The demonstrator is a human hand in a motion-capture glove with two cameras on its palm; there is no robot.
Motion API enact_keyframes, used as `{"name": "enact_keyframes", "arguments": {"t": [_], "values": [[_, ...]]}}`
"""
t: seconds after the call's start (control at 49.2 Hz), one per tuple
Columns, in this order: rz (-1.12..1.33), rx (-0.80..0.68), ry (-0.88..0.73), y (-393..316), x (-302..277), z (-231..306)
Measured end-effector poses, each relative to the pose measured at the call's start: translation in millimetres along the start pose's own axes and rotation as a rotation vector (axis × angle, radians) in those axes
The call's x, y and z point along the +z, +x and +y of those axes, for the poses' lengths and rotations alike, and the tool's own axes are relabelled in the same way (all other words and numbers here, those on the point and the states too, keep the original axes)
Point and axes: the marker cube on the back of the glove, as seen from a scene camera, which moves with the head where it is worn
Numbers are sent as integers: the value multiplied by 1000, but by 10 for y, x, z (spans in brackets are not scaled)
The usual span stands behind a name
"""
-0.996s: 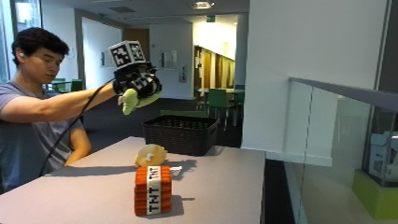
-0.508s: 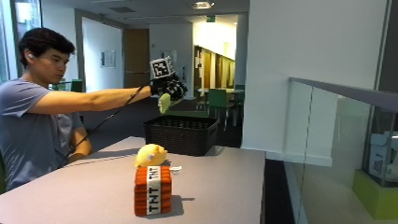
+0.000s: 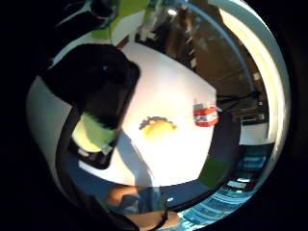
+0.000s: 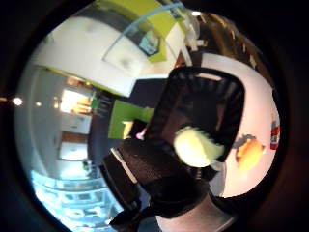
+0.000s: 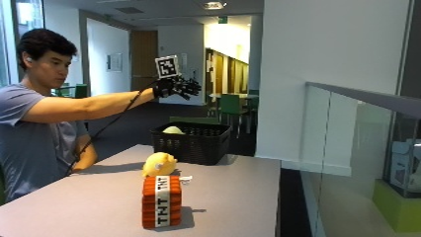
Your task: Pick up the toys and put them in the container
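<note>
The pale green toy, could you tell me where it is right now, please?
In the outside view the pale green toy sits at the rim of the black basket, below the open gloved right hand and behind the yellow toy.

Looking down from the palm here: a black basket [image 3: 103,103] sits at one end of the white worktop [image 3: 173,91], with a pale yellow-green plush toy [image 3: 95,132] inside it. Out on the worktop there's a yellow plush [image 3: 158,127] casting a dark shadow, and well apart from it a red and white block toy [image 3: 206,117] near the worktop's edge. A person's bare arm [image 3: 127,197] rests by the basket end.
</note>
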Motion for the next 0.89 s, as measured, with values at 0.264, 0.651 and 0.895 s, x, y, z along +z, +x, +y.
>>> {"name": "enact_keyframes", "arguments": {"t": [0.264,0.651,0.895], "values": [[26,114,-16,819,71,381],[70,234,-188,1727,1352,931],[69,256,-309,1695,2148,1293]]}}
